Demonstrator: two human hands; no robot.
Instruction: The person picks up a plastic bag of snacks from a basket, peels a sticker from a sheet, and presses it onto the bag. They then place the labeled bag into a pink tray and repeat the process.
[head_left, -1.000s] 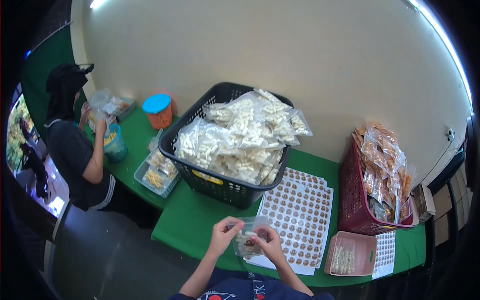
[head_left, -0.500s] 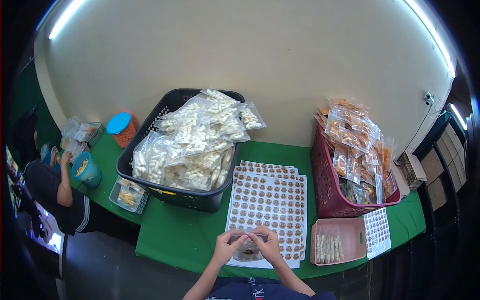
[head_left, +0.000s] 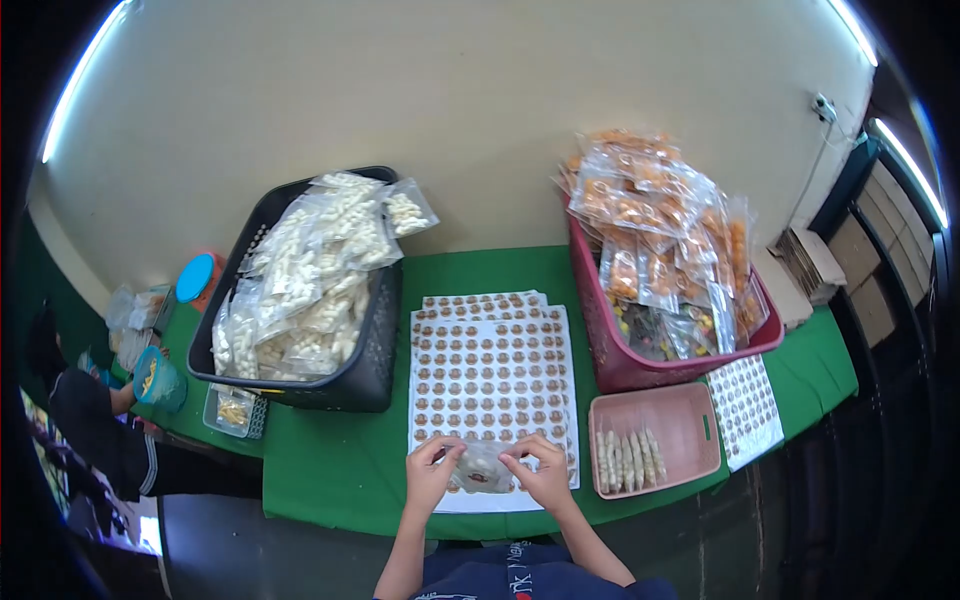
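Observation:
A small clear plastic bag (head_left: 482, 468) with a round brown sticker on it is stretched between my two hands. My left hand (head_left: 432, 474) pinches its left edge, and my right hand (head_left: 540, 472) pinches its right edge. Beneath and beyond the bag lie white sheets (head_left: 490, 380) covered with rows of round brown stickers. Right of my right hand, a pink tray (head_left: 690, 440) holds several slim packed bags (head_left: 628, 460) standing side by side at its left.
A black basket (head_left: 375, 370) heaped with bags of white pieces stands left; a maroon basket (head_left: 640, 370) with orange-filled bags stands right. Another sticker sheet (head_left: 745, 410) lies far right. At far left a person (head_left: 95, 420) is beside a blue tub (head_left: 165, 388).
My hands have moved apart, and the bag is now spread flat between them. The camera view has turned to the right, shifting baskets and sheets left in the picture.

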